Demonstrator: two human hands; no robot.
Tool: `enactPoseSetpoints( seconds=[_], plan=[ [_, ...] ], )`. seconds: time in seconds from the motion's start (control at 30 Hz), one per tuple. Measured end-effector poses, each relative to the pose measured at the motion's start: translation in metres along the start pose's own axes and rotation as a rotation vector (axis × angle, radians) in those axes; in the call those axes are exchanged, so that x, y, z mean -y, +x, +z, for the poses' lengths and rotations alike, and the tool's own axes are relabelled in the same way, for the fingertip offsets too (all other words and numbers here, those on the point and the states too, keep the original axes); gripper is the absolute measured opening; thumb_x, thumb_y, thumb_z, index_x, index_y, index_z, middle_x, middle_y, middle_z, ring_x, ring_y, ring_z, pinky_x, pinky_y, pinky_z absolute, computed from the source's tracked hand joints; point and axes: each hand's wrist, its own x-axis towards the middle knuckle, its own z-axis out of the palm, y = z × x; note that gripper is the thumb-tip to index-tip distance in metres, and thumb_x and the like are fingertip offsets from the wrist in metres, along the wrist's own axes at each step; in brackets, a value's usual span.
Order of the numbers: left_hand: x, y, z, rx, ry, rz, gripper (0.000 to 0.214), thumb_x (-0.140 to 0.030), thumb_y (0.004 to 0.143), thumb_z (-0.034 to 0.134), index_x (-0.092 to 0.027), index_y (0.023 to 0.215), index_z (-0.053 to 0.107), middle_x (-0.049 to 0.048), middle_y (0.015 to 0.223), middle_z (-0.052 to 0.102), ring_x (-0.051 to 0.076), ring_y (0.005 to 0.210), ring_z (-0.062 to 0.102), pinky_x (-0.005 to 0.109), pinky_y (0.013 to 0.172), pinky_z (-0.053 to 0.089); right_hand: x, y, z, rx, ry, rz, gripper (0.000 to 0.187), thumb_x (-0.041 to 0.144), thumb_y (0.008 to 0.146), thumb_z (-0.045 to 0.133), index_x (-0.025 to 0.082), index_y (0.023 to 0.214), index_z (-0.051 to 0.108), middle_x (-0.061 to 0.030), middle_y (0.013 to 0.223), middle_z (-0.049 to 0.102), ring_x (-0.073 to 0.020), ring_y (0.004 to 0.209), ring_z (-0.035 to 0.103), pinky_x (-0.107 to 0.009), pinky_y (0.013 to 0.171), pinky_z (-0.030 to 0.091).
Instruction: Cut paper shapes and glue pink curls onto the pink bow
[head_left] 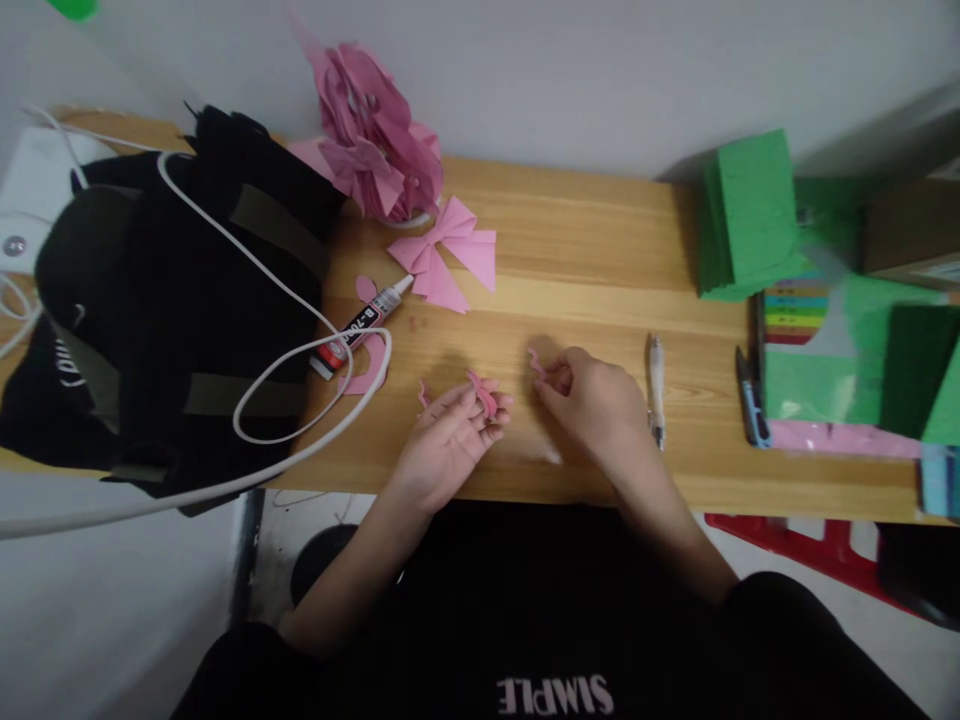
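My left hand [459,428] lies palm up on the wooden desk [585,230], fingers curled round a small pink paper piece [484,393]. My right hand [592,400] rests beside it, fingertips pinched on another small curled pink paper scrap [535,362]. A tiny pink scrap [422,394] lies just left of my left hand. Farther back sit a pink paper bow [450,250] and a glue tube [364,325].
A black bag [172,300] with a white cable [300,350] covers the desk's left. A pink paper flower [375,130] stands at the back. A pen [657,388] lies right of my right hand. Green paper stacks [750,210], coloured sheets and a utility knife [750,395] fill the right.
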Motion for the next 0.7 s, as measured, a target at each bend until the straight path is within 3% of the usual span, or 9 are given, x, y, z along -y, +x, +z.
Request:
enactPoseSetpoints(
  seconds=[0.37, 0.57, 0.7],
  plan=[
    [0.001, -0.002, 0.006, -0.008, -0.007, 0.022, 0.01, -0.023, 0.079, 0.078, -0.016, 0.077, 0.07, 0.0029, 0.077, 0.07, 0.012, 0.072, 0.065, 0.022, 0.067, 0.052, -0.006, 0.0, 0.0, 0.073, 0.15, -0.031, 0.009, 0.023, 0.082, 0.065, 0.018, 0.085, 0.071, -0.0037, 0.066, 0.07, -0.02, 0.06, 0.063, -0.032, 0.055, 0.039],
    [0.003, -0.001, 0.018, -0.032, 0.03, 0.052, 0.008, -0.017, 0.078, 0.077, -0.014, 0.072, 0.072, 0.0017, 0.07, 0.068, 0.009, 0.065, 0.063, 0.019, 0.061, 0.049, -0.014, -0.023, -0.005, 0.011, 0.73, -0.325, 0.014, 0.028, 0.088, 0.063, 0.017, 0.081, 0.068, -0.0009, 0.068, 0.069, -0.0131, 0.059, 0.062, -0.026, 0.058, 0.048],
    [0.009, 0.004, 0.028, -0.075, 0.051, 0.079, 0.002, -0.014, 0.078, 0.076, -0.015, 0.079, 0.077, 0.0016, 0.077, 0.073, 0.008, 0.064, 0.065, 0.017, 0.061, 0.048, -0.017, -0.036, -0.003, -0.027, 0.8, -0.34, 0.013, 0.029, 0.087, 0.065, 0.017, 0.087, 0.07, -0.0017, 0.075, 0.071, -0.0114, 0.055, 0.059, -0.024, 0.051, 0.047]
  ],
)
